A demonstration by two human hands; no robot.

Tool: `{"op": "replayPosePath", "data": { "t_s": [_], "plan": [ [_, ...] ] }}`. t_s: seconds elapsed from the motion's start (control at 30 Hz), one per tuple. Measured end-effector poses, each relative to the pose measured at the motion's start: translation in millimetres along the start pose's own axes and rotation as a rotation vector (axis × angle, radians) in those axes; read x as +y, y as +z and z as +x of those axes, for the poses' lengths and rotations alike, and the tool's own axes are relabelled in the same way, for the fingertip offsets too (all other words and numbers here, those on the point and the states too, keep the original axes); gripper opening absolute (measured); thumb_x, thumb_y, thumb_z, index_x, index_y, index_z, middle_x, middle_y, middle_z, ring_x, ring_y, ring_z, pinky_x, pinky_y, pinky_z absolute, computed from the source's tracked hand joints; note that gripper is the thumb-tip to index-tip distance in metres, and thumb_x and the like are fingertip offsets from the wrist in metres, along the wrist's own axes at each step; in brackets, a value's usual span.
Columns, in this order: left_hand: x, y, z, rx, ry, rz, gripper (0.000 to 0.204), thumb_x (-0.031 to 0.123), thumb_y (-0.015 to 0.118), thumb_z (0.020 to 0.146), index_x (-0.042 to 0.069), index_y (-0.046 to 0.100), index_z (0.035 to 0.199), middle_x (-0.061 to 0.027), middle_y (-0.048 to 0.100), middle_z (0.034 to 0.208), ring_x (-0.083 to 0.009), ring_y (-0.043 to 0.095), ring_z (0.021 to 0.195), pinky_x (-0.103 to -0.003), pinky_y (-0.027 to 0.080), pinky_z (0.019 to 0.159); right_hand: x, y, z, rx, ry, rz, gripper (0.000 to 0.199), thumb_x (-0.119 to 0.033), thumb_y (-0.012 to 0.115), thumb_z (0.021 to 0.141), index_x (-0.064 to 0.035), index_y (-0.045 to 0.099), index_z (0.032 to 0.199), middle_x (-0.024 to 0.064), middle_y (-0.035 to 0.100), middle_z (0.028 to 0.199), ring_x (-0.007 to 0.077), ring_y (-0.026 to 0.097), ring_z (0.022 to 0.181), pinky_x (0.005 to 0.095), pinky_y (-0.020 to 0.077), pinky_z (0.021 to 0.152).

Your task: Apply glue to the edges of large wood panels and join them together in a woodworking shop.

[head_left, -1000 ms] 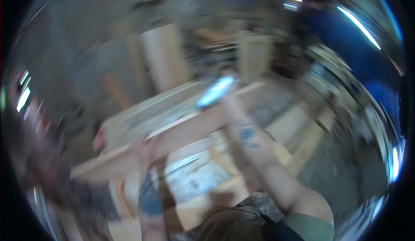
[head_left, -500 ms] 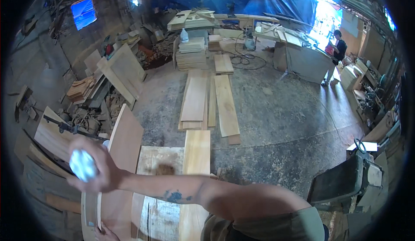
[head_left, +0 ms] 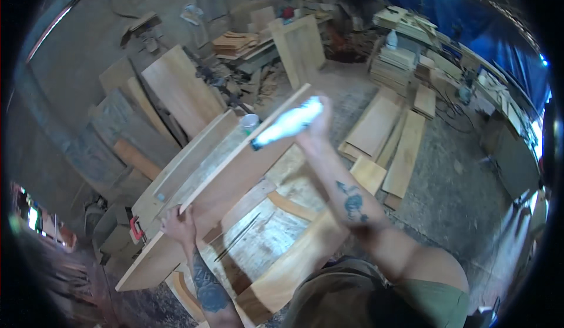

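Note:
A long wooden board (head_left: 235, 193) stands on edge in front of me, slanting from the near left up to the far right. My left hand (head_left: 179, 225) is closed over its top edge toward the near end. My right hand (head_left: 318, 129) grips a pale, whitish bottle (head_left: 289, 123), smeared by motion and glare. The bottle is tilted, its dark tip pointing down and left at the board's top edge near the far end. Whether the tip touches the edge I cannot tell.
Behind the board, a small tub (head_left: 249, 121) stands beside another upright plank (head_left: 197, 149). A red clamp (head_left: 137, 229) sits at the near left. Boards (head_left: 375, 122) lie on the floor to the right. Panels (head_left: 182, 90) lean by the wall, and stacked boards (head_left: 390, 72) stand farther back.
My view has swung to the left. The bottle in my right hand has come down and tilted, tip toward the board's edge. My left hand and forearm now show more fully.

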State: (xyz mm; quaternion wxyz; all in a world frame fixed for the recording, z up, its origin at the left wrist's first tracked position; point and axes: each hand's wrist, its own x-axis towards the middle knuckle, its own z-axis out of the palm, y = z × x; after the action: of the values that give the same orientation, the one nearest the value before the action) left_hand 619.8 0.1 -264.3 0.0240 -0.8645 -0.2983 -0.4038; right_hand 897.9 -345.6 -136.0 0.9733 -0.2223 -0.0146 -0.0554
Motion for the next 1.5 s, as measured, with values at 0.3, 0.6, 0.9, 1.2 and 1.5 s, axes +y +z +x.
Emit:
{"op": "replayPosePath", "data": {
  "t_s": [0.3,0.6,0.9,1.2,1.5],
  "plan": [
    [19,-24,-4,-0.046,-0.028,-0.083,0.032,0.045,0.080,0.079,0.019,0.073,0.097,-0.0021,0.064,0.088,-0.0262,0.058,0.092,-0.044,0.035,0.095,-34,-10,42,0.026,0.334,0.305,0.041,-0.047,0.060,0.092,-0.0073,0.057,0.084,0.0061,0.059,0.071,0.0236,0.060,0.068,0.0408,0.0523,0.069],
    [18,-24,-2,-0.067,-0.057,-0.094,0.034,0.047,0.080,0.078,0.018,0.073,0.095,-0.0022,0.064,0.088,-0.0259,0.057,0.091,-0.043,0.033,0.095,-29,13,30,-0.183,0.349,0.332,0.041,-0.047,0.060,0.093,-0.0063,0.057,0.085,0.0070,0.058,0.071,0.0235,0.059,0.068,0.0408,0.0513,0.069],
    [18,-19,-1,-0.056,-0.062,-0.125,0.035,0.049,0.080,0.079,0.018,0.073,0.093,-0.0018,0.063,0.086,-0.0263,0.055,0.090,-0.043,0.032,0.092,48,39,69,-0.500,-0.251,-0.485,0.022,-0.023,0.076,0.089,-0.0046,0.063,0.090,0.0006,0.063,0.077,0.0093,0.058,0.069,0.0262,0.0461,0.063],
    [18,-22,-8,-0.047,-0.058,-0.116,0.036,0.051,0.078,0.080,0.017,0.075,0.093,-0.0028,0.065,0.089,-0.0284,0.057,0.094,-0.045,0.033,0.093,81,65,69,-0.587,-0.299,-0.744,0.025,-0.022,0.082,0.085,-0.0043,0.065,0.083,-0.0025,0.063,0.075,0.0061,0.053,0.067,0.0258,0.0432,0.061],
    [18,-25,-6,-0.067,-0.055,-0.137,0.039,0.052,0.077,0.080,0.016,0.075,0.094,-0.0032,0.066,0.090,-0.0264,0.059,0.092,-0.046,0.033,0.095,88,56,79,-0.537,-0.309,-0.780,0.026,-0.023,0.082,0.086,-0.0025,0.067,0.085,-0.0015,0.065,0.076,0.0062,0.055,0.067,0.0256,0.0431,0.060]
  ]
}}
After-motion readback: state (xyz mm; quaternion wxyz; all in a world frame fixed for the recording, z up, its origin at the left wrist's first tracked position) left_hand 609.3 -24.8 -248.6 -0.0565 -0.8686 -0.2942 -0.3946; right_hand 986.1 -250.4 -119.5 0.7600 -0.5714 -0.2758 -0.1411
